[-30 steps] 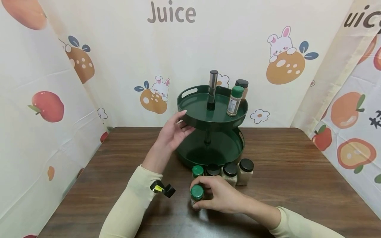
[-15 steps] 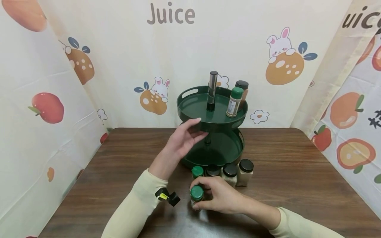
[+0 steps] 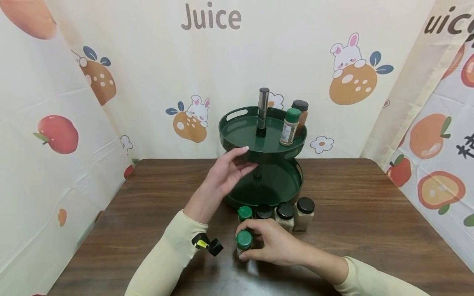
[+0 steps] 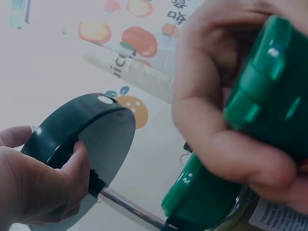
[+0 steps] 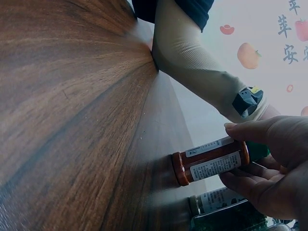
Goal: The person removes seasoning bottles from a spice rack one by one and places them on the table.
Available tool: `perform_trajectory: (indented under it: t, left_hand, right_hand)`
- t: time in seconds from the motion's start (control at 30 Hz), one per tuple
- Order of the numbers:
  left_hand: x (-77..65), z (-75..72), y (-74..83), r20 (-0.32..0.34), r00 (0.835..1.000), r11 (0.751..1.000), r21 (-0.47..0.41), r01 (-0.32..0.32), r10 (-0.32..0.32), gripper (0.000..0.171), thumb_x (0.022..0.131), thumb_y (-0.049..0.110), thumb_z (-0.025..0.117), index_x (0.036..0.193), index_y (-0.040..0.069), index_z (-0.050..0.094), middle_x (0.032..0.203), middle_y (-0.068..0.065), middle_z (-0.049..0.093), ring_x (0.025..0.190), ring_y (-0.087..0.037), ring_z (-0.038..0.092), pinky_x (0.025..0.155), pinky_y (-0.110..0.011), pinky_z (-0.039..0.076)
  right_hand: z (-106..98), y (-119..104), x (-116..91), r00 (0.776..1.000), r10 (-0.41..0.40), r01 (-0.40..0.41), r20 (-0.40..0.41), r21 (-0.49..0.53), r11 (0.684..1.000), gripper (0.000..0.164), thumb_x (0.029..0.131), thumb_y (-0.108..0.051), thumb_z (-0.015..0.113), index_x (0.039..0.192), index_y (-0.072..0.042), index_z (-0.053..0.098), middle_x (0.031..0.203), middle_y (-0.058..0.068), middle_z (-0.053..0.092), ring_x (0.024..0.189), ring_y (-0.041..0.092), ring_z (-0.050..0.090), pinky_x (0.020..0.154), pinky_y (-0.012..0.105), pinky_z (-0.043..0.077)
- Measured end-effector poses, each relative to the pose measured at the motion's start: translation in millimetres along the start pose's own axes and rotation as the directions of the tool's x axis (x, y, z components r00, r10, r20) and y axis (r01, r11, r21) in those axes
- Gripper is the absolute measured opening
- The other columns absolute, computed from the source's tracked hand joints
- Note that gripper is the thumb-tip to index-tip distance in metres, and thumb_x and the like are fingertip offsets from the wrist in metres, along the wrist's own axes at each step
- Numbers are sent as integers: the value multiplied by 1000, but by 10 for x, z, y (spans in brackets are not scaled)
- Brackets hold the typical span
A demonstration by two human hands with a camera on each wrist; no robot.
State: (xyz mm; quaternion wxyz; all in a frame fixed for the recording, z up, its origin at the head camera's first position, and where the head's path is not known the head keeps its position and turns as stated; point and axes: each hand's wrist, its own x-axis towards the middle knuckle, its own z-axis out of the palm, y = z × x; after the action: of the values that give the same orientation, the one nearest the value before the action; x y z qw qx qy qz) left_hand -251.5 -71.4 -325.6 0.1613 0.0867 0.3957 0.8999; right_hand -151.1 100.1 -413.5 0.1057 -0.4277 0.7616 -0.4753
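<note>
My left hand (image 3: pixel 226 174) holds the front left rim of the upper tier of a dark green two-tier round tray (image 3: pixel 237 142), thumb on the outer wall and fingers beneath. In the head view, my right hand (image 3: pixel 274 242) grips a spice jar with a green cap (image 3: pixel 244 239), in front of the tray. The right wrist view shows that jar's reddish-brown contents and white labels (image 5: pixel 216 165); whether its base touches the table is unclear. On the upper tier stand a green-capped jar (image 3: pixel 290 128) and a black-capped jar (image 3: pixel 300 113).
Just behind the right hand is a row of jars: one green-capped (image 3: pixel 245 213), the others black-capped (image 3: pixel 285 211), partly hidden by the hand. The tray's lower tier (image 3: pixel 266 189) sits on the brown wooden table (image 3: pixel 355 213). Printed curtains (image 3: pixel 148 61) enclose the back and sides.
My left hand has slid rightward along the upper tier's rim, towards its front, then stayed there. The right hand and its jar have hardly moved.
</note>
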Motion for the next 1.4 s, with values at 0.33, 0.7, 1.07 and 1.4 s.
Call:
perform_trajectory:
  t: [0.33, 0.7, 1.07, 1.4]
  left_hand:
    - [32, -127, 129, -48, 999, 1000, -24, 1, -3, 60, 97, 18, 60, 149, 12, 30, 138, -19, 42, 126, -34, 44, 112, -50, 35]
    - [100, -253, 212, -101, 995, 999, -43, -27, 23, 59, 96, 23, 63, 148, 14, 35, 133, -15, 41, 122, -30, 43, 113, -47, 36]
    - [-33, -28, 98, -103, 994, 999, -38, 29, -32, 67, 92, 15, 67, 149, 13, 32, 138, -17, 44, 119, -31, 51, 110, -52, 38]
    - [-55, 64, 11, -80, 996, 999, -29, 37, -40, 63, 93, 9, 65, 148, 8, 34, 139, -19, 44, 117, -31, 52, 108, -54, 39]
  right_hand:
    - [-3, -17, 3, 1000, 3, -3, -1, -14, 1000, 35, 82, -25, 80, 111, -17, 62, 99, -2, 64, 94, 9, 65, 84, 26, 59]
    - [5, -19, 2, 1000, -28, 28, -10, -38, 999, 35, 82, -26, 80, 110, -16, 62, 99, -2, 64, 94, 8, 64, 83, 27, 60]
    - [5, -10, -8, 1000, -29, 29, -11, -36, 999, 36, 82, -26, 80, 111, -13, 63, 100, -2, 64, 95, 8, 63, 84, 28, 60]
    - [4, -9, -11, 1000, -27, 27, -13, -40, 999, 36, 82, -26, 80, 111, -14, 63, 100, -3, 63, 94, 8, 63, 83, 27, 60]
